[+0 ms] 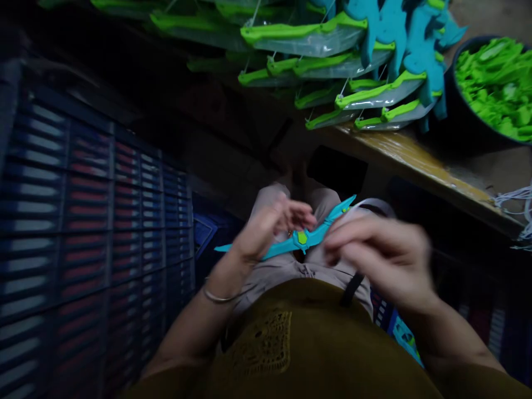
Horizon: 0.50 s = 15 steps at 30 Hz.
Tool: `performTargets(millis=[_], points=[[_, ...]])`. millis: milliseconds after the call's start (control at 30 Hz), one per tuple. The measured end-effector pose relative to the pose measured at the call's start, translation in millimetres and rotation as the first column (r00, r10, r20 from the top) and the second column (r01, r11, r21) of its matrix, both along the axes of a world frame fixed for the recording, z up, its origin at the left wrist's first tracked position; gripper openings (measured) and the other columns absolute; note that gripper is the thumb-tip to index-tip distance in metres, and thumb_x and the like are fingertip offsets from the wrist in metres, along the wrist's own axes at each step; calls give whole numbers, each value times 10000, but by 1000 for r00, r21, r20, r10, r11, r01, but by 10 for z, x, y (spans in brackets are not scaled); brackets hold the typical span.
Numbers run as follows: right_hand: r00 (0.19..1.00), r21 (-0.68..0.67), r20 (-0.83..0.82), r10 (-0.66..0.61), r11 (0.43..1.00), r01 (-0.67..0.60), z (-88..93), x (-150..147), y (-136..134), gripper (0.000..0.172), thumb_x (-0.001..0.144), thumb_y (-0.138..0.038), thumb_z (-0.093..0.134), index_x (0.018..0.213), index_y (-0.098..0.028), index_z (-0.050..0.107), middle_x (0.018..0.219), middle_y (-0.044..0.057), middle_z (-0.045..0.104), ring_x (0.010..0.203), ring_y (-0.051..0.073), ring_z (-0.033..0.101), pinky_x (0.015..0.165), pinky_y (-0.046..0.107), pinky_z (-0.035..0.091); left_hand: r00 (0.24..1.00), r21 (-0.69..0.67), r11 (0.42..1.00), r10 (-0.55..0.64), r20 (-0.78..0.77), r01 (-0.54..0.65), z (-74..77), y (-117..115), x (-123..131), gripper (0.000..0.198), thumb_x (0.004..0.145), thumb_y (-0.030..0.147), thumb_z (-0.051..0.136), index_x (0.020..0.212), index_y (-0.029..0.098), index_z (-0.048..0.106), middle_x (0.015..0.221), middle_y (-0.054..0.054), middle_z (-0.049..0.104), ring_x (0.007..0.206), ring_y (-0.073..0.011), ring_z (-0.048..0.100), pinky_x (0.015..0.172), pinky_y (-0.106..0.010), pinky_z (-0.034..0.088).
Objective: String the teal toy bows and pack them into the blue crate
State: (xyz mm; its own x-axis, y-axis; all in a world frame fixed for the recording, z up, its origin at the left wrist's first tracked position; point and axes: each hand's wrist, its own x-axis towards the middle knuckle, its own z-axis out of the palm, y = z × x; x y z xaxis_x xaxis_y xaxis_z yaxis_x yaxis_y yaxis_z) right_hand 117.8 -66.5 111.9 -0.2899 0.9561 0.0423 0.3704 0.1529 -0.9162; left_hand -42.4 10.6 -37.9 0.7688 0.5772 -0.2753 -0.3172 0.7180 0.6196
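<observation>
A turquoise toy sword (282, 247) with a green emblem at its guard lies slantwise across my lap. My left hand (276, 221) is over its blade, fingers loosely bent and apart; the wrist, wearing a bangle, covers part of the blade. Beside the sword's handle end, my right hand (374, 249) is blurred, with its thumb and fingers pinched together. A pale blurred loop of white string (369, 202) runs from the handle end behind that hand, and the pinch appears to be on it. The fingertips themselves are smeared.
Toy swords with green-edged clear blades (303, 39) and turquoise handles (426, 61) overhang the table edge (415, 160). A black tub (459, 105) of green plastic pieces stands on the right. White strings (515, 202) dangle nearby. A dark slatted crate (110, 221) is close on my left.
</observation>
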Motion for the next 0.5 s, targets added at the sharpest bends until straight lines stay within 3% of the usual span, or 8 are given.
performTargets(millis=[100,167,233,300,333,400,500], points=[[990,-228,-84,111,965,-127,-340,-11,-191,231,1102,-308,602,1016,-178,772,858,15,720,763,108,659,758,225,535,979,-143,977,-137,148,158,-55,-15,164,619,1036,664,531,1085,87,750,945,-139,776,858,-207,746,828,-327,626],[990,-501,-112,89,855,-134,-610,92,-395,332,1083,-446,627,1007,-159,775,841,31,708,701,104,622,681,215,503,973,-203,974,-59,222,105,-81,-4,225,438,1037,508,617,1132,98,737,918,-100,756,765,-162,714,733,-285,610],[991,-690,-132,4,718,-95,-828,259,-581,421,1017,-566,705,976,-152,770,876,54,729,731,117,639,700,222,514,975,-202,979,39,220,7,-83,0,247,295,990,373,697,1132,117,730,836,-37,704,584,-78,582,546,-188,479],[965,-762,-166,-202,647,4,-972,441,-676,470,923,-632,801,974,-167,752,1008,87,766,895,164,710,836,268,566,985,-133,991,19,174,5,-60,-52,261,252,944,330,726,1092,126,733,748,5,651,466,-29,404,441,-158,287],[921,-772,-193,-339,632,72,-1022,525,-683,499,880,-656,834,1005,-181,744,1092,102,772,1004,198,730,918,308,579,989,-72,996,-37,141,47,-44,-109,273,238,931,327,718,1057,126,738,706,13,635,444,-25,352,431,-168,236],[759,-769,-245,-603,598,226,-1096,681,-633,555,825,-678,868,1088,-210,728,1212,120,759,1153,257,727,1017,391,583,978,82,976,-204,44,200,-11,-275,309,212,919,310,672,988,127,755,648,5,631,457,-48,366,455,-195,248],[527,-740,-269,-806,523,423,-1171,917,-510,488,824,-584,878,1098,-211,725,1138,118,762,1058,265,744,938,422,627,905,277,861,-407,-123,425,9,-550,354,212,883,262,616,898,136,786,623,-22,661,530,-109,468,527,-240,333]])
